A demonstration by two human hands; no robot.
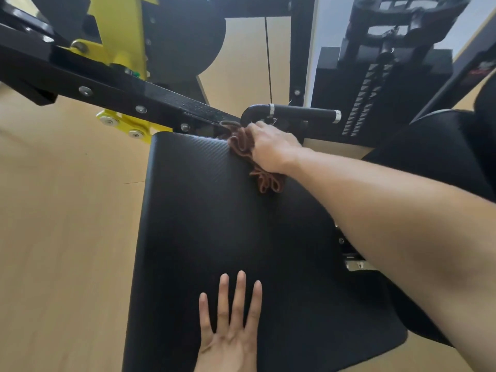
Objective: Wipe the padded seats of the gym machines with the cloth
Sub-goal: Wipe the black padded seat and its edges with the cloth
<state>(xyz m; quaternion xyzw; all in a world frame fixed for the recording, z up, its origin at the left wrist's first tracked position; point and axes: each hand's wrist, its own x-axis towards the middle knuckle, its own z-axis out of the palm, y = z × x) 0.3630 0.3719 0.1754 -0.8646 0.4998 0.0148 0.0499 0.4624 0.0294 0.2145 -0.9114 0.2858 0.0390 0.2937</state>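
— Two hands on one seat: what is each doing?

— The right hand [271, 147] is closed around a bunched brown cloth [243, 146] and presses it onto the far right corner of the padded seat [214, 224], just below the black handle [300, 112]. The left hand [230, 326] lies flat on the near end of the seat, fingers spread and holding nothing; I judge it is there for support.

— So how should this stroke go?

— The cloth sits at the far edge, so the sensible move seems to be a pull along the length of the pad toward the body, then a return in an overlapping lane. Most of the seat's left side lies away from the cloth, so the lanes should work across to that side.

— Anything about the cloth itself?

— It is crumpled, with folds poking out on both sides of the fist. Flattened under the palm, it would cover more pad per pass. Even pressure matters too, since the seat's surface has a fine texture that could hold grime.

— And risks?

— The metal frame [120, 89] and its bolts sit right beside that corner, so knuckles could catch there. The left hand also covers part of the pad; it will probably need to shift so that patch gets wiped.
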